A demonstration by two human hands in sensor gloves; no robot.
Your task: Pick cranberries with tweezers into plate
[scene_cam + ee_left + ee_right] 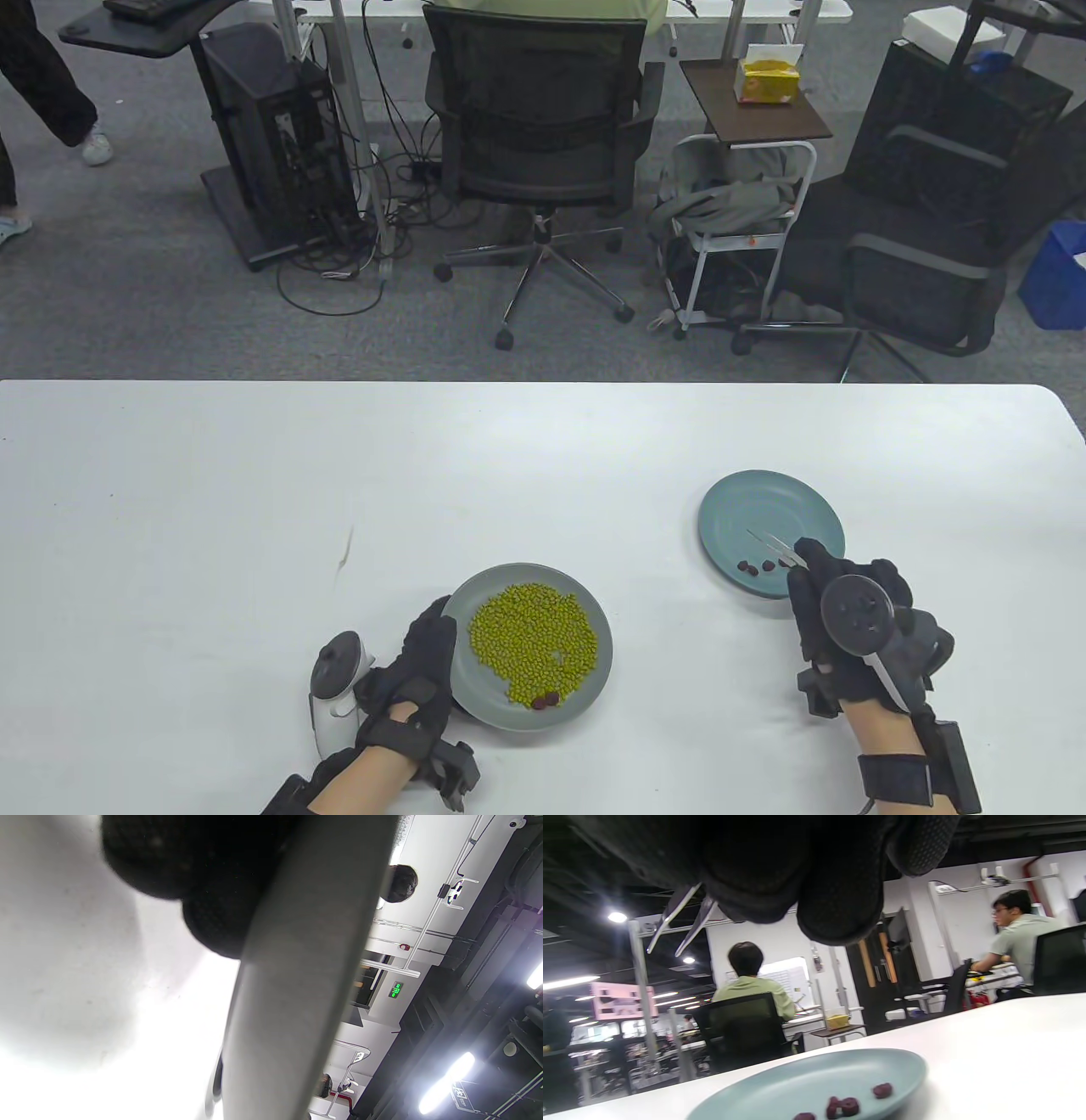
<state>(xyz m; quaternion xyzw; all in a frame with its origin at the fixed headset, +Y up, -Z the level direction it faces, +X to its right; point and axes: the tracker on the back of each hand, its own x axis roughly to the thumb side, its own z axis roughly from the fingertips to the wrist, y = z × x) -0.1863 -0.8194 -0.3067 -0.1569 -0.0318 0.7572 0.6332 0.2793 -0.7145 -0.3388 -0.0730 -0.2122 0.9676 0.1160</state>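
Note:
My left hand [420,671] grips the left rim of a grey plate [475,709] that holds a heap of green beans [530,632] and two dark red cranberries [545,699] at its near edge. In the left wrist view the gloved fingers [199,870] lie against that plate's rim [292,984]. My right hand [848,620] holds metal tweezers [774,546], tips apart and empty, over the near edge of a blue-green plate [768,501]. Three cranberries [755,565] lie there, also seen in the right wrist view [848,1105] under the tweezers [683,921].
The white table [254,509] has a small brown mark [344,552] left of the grey plate. Office chairs [534,127], a cart and a computer tower stand on the floor beyond the table's far edge.

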